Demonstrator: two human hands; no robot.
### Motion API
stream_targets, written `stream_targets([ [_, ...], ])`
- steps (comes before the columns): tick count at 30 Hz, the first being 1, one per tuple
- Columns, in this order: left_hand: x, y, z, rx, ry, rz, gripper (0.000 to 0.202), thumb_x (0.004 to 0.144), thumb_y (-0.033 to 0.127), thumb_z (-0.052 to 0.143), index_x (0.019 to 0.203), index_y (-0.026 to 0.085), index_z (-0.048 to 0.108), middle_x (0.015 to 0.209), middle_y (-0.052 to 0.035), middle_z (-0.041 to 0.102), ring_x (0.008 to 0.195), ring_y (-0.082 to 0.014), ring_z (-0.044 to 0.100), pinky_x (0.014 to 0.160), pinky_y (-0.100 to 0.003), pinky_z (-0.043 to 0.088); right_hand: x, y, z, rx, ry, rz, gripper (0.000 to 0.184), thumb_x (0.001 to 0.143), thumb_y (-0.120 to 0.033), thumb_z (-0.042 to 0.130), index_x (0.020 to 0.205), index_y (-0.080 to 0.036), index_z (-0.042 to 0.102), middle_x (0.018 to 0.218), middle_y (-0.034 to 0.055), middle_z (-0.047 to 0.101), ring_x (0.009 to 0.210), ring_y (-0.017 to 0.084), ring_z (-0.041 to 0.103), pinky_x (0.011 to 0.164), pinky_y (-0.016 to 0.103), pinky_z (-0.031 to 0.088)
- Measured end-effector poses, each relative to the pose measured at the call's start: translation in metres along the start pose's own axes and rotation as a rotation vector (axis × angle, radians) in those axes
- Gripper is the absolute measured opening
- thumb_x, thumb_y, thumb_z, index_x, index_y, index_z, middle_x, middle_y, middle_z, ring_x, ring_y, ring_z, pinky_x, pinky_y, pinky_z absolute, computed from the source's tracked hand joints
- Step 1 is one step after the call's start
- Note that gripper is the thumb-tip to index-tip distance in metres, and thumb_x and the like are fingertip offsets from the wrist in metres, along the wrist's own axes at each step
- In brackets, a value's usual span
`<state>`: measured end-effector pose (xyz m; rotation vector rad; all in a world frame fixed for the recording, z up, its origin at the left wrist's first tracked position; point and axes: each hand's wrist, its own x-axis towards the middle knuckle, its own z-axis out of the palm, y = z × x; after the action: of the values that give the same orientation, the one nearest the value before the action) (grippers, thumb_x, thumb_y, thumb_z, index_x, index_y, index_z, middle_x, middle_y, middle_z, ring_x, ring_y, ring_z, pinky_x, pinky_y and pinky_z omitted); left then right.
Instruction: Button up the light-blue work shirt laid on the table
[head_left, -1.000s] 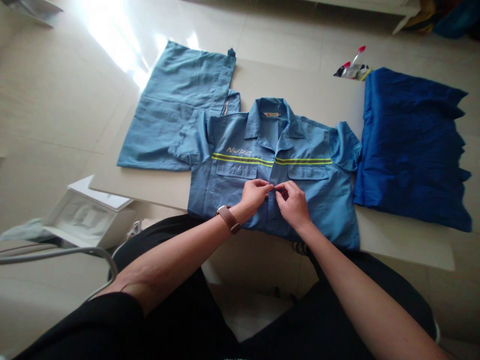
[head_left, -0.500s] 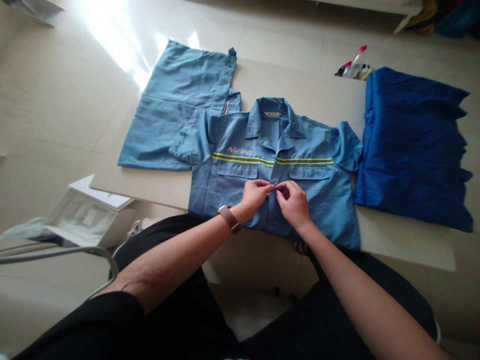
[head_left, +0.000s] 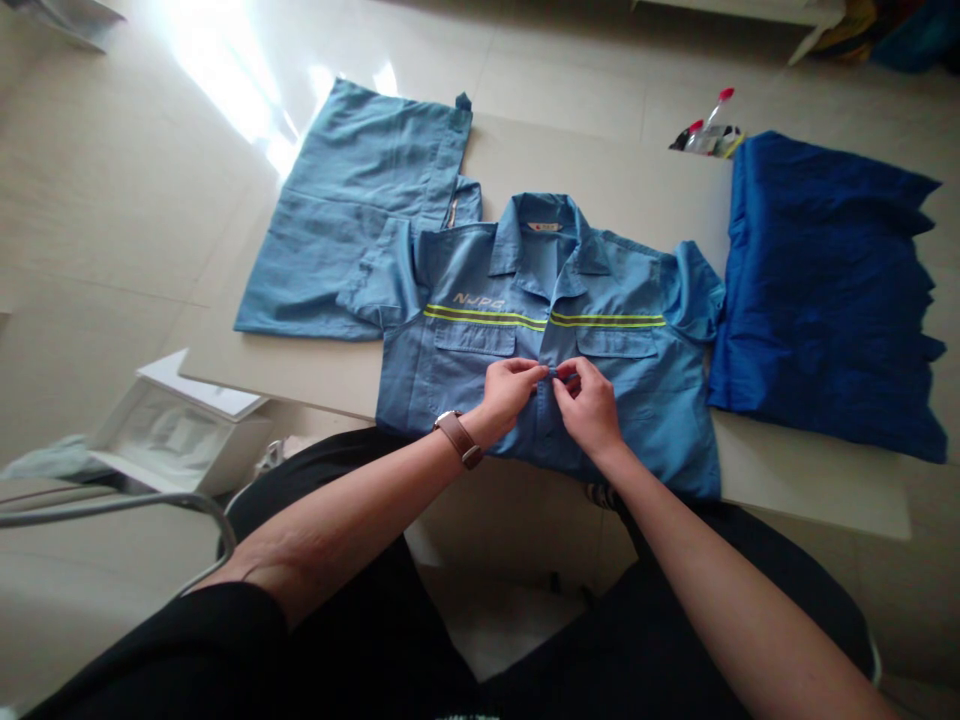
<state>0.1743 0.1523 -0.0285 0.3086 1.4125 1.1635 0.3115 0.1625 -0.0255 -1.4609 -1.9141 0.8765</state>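
Lt-blue work shirt lies flat, front up, on a pale board, between a folded lt-blue garment and a rumpled royal-blue garment. L hand, brown-strap watch on wrist, and R hand have crept slightly up the front placket since a sec ago. Both narrow, fingers pinching opposite edges, tips nearly meeting; what's between them is hidden, can't tell if a button.

a light blue garment lies left on the tabletop, a bright blue garment right, red-capped bottles far, and a white box stands left on the floor.
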Motion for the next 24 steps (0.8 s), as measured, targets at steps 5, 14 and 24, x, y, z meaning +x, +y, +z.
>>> stream_targets([
  [5, -0.0006, -0.0002, 0.0009, -0.024, 0.022, -0.004, 0.009, 0.067, 0.012, 0.081, 0.069, 0.012, 0.072, 0.063, -0.0018, 0.065, 0.057, -0.0094, 0.051, 0.058, -0.024, 0.037, -0.0001, 0.0006, 0.0005, 0.004, 0.004, 0.007, 0.003, 0.088, -0.024, 0.058, 0.090, -0.023, 0.060, 0.086, 0.0033, 0.067, 0.072, 0.019, 0.061, 0.072, 0.034, 0.050],
  [14, -0.0012, 0.0020, 0.0007, 0.003, -0.005, 0.064, 0.012, 0.065, 0.011, 0.081, 0.065, 0.014, 0.069, 0.062, -0.0002, 0.063, 0.057, -0.0095, 0.051, 0.059, -0.024, 0.039, 0.0010, 0.0007, 0.0009, 0.024, 0.013, 0.039, 0.008, 0.087, -0.029, 0.060, 0.091, -0.023, 0.060, 0.085, 0.0052, 0.068, 0.072, 0.020, 0.062, 0.071, 0.035, 0.052],
  [24, 0.0019, -0.0004, 0.0013, -0.007, -0.003, 0.034, 0.021, 0.067, 0.012, 0.081, 0.068, 0.016, 0.061, 0.060, 0.0022, 0.060, 0.055, -0.0089, 0.051, 0.056, -0.023, 0.038, 0.0017, 0.0015, 0.0021, -0.002, -0.014, -0.032, 0.003, 0.087, -0.022, 0.056, 0.085, -0.023, 0.057, 0.084, 0.0027, 0.061, 0.071, 0.018, 0.058, 0.069, 0.032, 0.048],
])
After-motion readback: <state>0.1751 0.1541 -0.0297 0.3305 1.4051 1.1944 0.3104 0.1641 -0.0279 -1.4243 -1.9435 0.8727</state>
